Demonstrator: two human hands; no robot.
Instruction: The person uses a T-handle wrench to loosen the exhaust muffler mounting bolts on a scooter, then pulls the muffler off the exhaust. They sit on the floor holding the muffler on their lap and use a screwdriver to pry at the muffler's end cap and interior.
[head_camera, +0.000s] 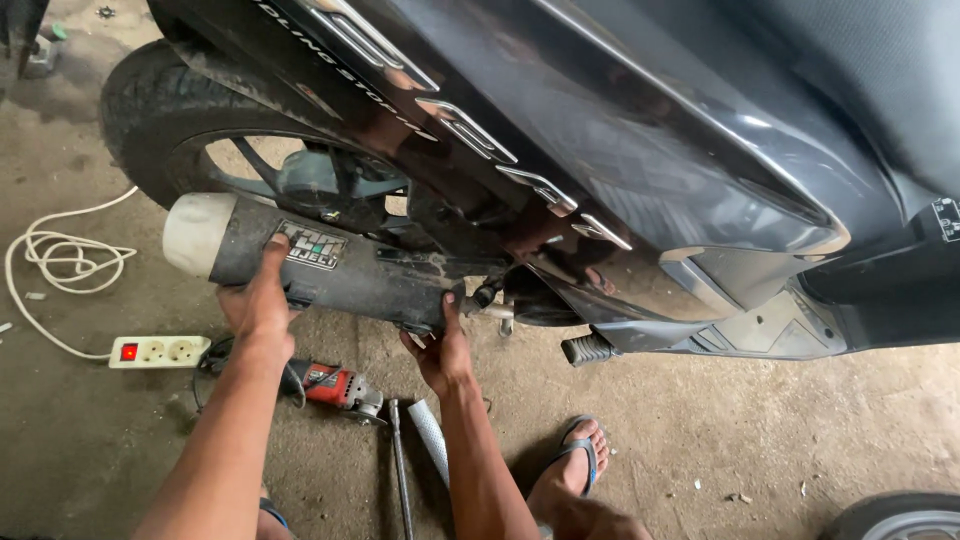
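The exhaust muffler (320, 262), a dusty black cylinder with a pale silver end cap, lies beside the rear wheel (190, 130), its long axis nearly level, cap leftward. A rectangular sticker sits near the cap. Left hand (258, 300) fingers grip its underside; right hand (440, 350) fingers clasp its front end.

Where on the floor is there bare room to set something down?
Bare concrete lies right of the sandalled foot, below the footpeg, and left of the left hand under the power strip. It is crowded between the forearms: angle grinder, long wrench, mesh piece.
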